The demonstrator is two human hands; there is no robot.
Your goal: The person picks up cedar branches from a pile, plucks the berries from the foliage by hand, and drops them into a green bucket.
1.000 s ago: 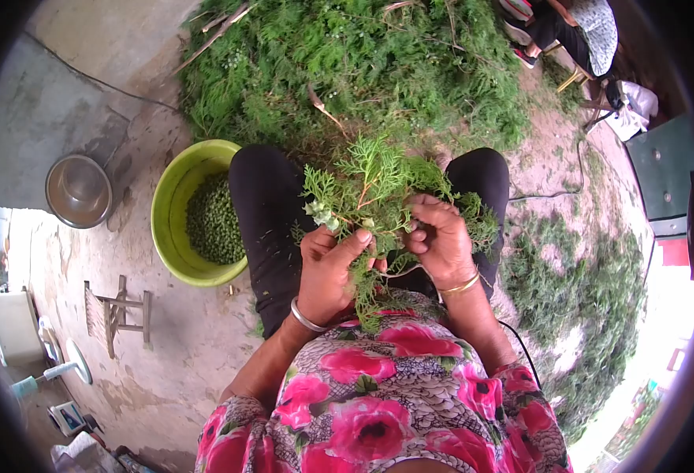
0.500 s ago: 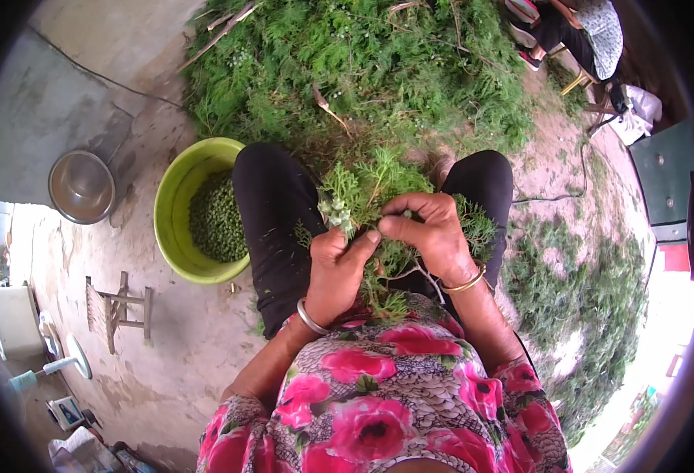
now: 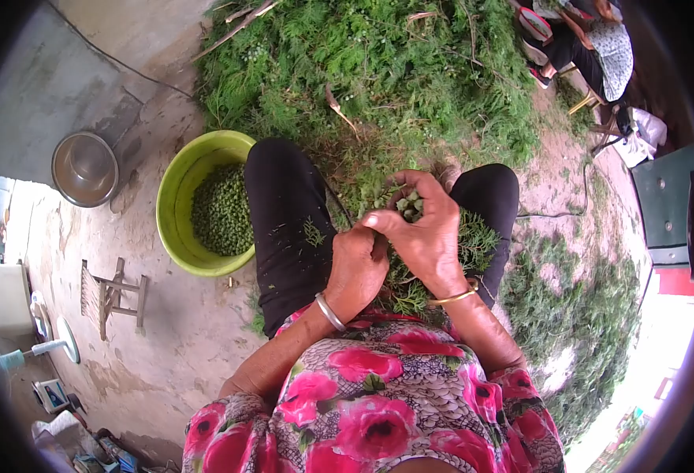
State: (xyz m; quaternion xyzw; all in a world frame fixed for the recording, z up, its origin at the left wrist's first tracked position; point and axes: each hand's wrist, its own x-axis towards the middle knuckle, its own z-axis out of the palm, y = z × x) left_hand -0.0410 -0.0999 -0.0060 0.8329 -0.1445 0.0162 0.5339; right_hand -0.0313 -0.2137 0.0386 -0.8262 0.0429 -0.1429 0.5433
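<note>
My right hand (image 3: 432,244) is curled around several small green seed cones (image 3: 410,206), which show between its thumb and fingers. My left hand (image 3: 358,266) is closed just beside the right thumb; what its fingers grip is hidden. Feathery evergreen sprigs (image 3: 475,239) lie in my lap, under and beside the right hand. To the left of my leg stands a yellow-green bucket (image 3: 175,251), partly filled with loose green seed cones (image 3: 222,214).
A large heap of cut evergreen branches (image 3: 299,71) lies ahead. More greenery (image 3: 571,307) covers the ground at right. On the left are a metal basin (image 3: 67,169) and a small wooden stool (image 3: 114,298). Another person (image 3: 607,51) sits at upper right.
The sprig with pale cones at my left thumb is gone from view. My right hand has turned and now cups green cones, while my left hand has closed and lowered slightly.
</note>
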